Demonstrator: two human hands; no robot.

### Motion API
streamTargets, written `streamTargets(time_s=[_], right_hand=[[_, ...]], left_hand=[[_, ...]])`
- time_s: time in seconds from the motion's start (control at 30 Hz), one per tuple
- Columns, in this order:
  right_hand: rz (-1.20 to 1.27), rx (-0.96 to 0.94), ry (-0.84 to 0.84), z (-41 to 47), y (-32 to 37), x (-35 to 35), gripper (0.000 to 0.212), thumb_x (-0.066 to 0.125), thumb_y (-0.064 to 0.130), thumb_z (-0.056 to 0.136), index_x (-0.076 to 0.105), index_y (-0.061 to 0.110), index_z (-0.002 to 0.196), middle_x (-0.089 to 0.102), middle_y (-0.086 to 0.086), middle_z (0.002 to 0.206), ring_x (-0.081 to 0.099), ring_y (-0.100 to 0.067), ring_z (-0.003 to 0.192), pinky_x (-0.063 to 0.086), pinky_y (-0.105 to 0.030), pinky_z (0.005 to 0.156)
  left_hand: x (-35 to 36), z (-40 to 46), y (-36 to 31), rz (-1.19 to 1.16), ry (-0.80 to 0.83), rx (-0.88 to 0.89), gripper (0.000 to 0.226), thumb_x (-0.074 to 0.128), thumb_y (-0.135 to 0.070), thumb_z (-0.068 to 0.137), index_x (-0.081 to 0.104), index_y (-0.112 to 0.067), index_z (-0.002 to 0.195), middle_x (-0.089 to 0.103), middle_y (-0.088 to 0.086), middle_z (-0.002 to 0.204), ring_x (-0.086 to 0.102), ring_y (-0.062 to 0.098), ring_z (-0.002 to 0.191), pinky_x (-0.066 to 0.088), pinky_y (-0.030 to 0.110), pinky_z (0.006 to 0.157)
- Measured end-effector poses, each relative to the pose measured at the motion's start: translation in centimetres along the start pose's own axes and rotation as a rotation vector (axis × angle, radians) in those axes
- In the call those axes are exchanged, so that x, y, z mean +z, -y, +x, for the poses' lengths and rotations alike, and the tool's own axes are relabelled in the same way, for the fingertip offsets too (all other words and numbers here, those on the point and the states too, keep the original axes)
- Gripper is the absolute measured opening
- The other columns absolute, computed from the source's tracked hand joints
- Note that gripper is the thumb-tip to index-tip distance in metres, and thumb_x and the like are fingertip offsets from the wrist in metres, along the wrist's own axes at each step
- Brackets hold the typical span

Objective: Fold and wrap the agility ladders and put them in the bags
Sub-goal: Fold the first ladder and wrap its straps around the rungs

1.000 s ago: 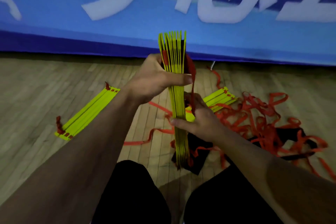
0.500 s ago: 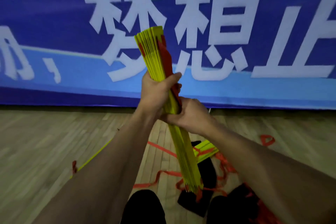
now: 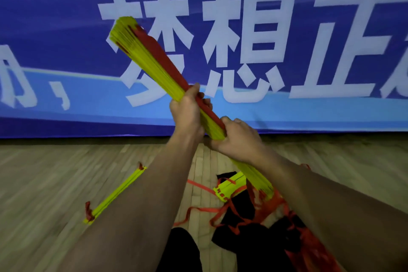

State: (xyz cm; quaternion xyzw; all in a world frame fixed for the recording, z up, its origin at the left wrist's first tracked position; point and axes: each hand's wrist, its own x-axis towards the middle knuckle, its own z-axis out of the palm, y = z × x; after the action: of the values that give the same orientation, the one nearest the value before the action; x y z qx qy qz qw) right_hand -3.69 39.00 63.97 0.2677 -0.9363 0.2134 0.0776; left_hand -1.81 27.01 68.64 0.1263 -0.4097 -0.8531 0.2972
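A thick bundle of yellow ladder rungs [image 3: 145, 55] slants from upper left to lower right in front of me, with a red strap [image 3: 163, 57] lying flat along its top. My left hand [image 3: 187, 115] grips the bundle near its middle. Just below it, my right hand [image 3: 238, 137] grips the same bundle, thumb over the strap. The bundle's lower end [image 3: 260, 185] hangs above a black bag [image 3: 249, 210] on the floor, among loose red straps [image 3: 276, 207].
A second folded yellow ladder [image 3: 114, 194] lies on the wooden floor at left. A smaller yellow bundle [image 3: 229, 185] rests on the black bag. A blue banner [image 3: 309, 106] with white characters stands close ahead. My dark-clothed knees [image 3: 178, 252] are at the bottom.
The bundle has tilted from upright to a leftward slant and risen. My view has lifted toward the banner. Both hands keep their grip, now close together at mid-bundle.
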Motion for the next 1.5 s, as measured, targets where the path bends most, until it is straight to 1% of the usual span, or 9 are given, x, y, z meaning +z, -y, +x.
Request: streamTargets(time_s=[0.13,0.3,0.47,0.63,0.8,1.0,1.13,1.33,1.5], right_hand=[[-0.062,0.035,-0.014,-2.9,-2.3,0.1,0.039,0.059,0.059,0.079,0.046,0.031,0.103,0.058,-0.001,0.1,0.058,-0.027,0.104,0.042,-0.034,0.08],[-0.265,-0.008,-0.196,-4.1,-0.9,-3.0,0.051,0.056,0.06,0.084,0.055,0.022,0.118,0.06,-0.009,0.107,0.059,-0.03,0.105,0.041,-0.036,0.08],[-0.272,-0.031,-0.191,-5.9,-1.2,-4.7,0.057,0.052,0.065,0.086,0.049,0.021,0.122,0.049,-0.006,0.097,0.057,-0.03,0.104,0.04,-0.037,0.078],[-0.329,-0.065,-0.215,-7.0,-1.8,-5.3,0.061,0.048,0.072,0.085,0.05,0.018,0.114,0.05,-0.003,0.088,0.059,-0.028,0.094,0.036,-0.034,0.071],[-0.43,-0.136,-0.258,-7.1,-1.6,-5.5,0.06,0.046,0.067,0.088,0.049,0.015,0.116,0.064,-0.009,0.106,0.058,-0.03,0.104,0.034,-0.035,0.07],[-0.438,-0.138,-0.152,-9.1,-4.1,-5.3,0.067,0.041,0.08,0.084,0.04,0.021,0.116,0.065,-0.008,0.096,0.064,-0.033,0.093,0.037,-0.035,0.068],[-0.4,-0.038,0.065,-9.7,-4.9,-6.1,0.067,0.047,0.08,0.081,0.044,0.025,0.119,0.044,0.001,0.084,0.055,-0.029,0.091,0.037,-0.035,0.071],[0.115,0.048,0.097,-8.3,-5.2,-5.7,0.043,0.075,0.04,0.076,0.051,0.023,0.107,0.059,0.001,0.084,0.056,-0.021,0.079,0.044,-0.032,0.065],[0.572,0.071,0.068,-8.6,-4.4,-4.8,0.029,0.075,0.005,0.073,0.054,0.018,0.087,0.045,0.001,0.065,0.043,-0.005,0.042,0.037,-0.019,0.045]], left_hand=[[0.3,-0.1,-2.2,-0.073,0.009,-0.004,0.014,0.067,-0.007,0.089,0.053,-0.006,0.092,0.055,0.005,0.061,0.055,0.018,0.048,0.048,0.031,0.053],[0.4,-4.7,1.8,-0.059,0.127,-0.047,0.02,0.071,-0.013,0.087,0.06,-0.008,0.102,0.07,0.008,0.082,0.072,0.025,0.076,0.058,0.04,0.07],[2.2,-5.4,1.0,-0.082,-0.057,-0.141,0.008,0.065,-0.002,0.08,0.059,-0.006,0.083,0.06,0.006,0.06,0.061,0.019,0.053,0.05,0.029,0.054],[3.0,-6.1,0.2,-0.025,-0.035,-0.028,0.013,0.069,-0.01,0.082,0.06,-0.006,0.089,0.064,0.004,0.058,0.066,0.019,0.054,0.052,0.029,0.053],[3.4,-8.4,2.3,-0.056,0.041,-0.05,0.013,0.069,-0.007,0.085,0.057,-0.009,0.083,0.062,0.007,0.062,0.065,0.022,0.054,0.055,0.036,0.059],[2.8,-6.5,0.6,-0.099,-0.05,-0.051,0.014,0.066,-0.007,0.086,0.054,-0.005,0.093,0.057,0.007,0.057,0.055,0.02,0.045,0.049,0.029,0.049],[1.4,-5.7,-0.3,-0.161,-0.137,-0.071,0.011,0.064,-0.004,0.086,0.053,-0.005,0.089,0.057,0.008,0.061,0.054,0.02,0.045,0.048,0.029,0.049],[-0.2,-5.1,-1.6,-0.274,-0.198,-0.074,0.007,0.061,-0.004,0.088,0.054,-0.004,0.087,0.055,0.008,0.064,0.052,0.019,0.046,0.046,0.028,0.05],[-2.4,-4.1,-1.4,-0.222,-0.135,-0.154,0.018,0.065,-0.017,0.088,0.056,-0.007,0.1,0.062,0.006,0.074,0.064,0.022,0.058,0.054,0.03,0.053]])
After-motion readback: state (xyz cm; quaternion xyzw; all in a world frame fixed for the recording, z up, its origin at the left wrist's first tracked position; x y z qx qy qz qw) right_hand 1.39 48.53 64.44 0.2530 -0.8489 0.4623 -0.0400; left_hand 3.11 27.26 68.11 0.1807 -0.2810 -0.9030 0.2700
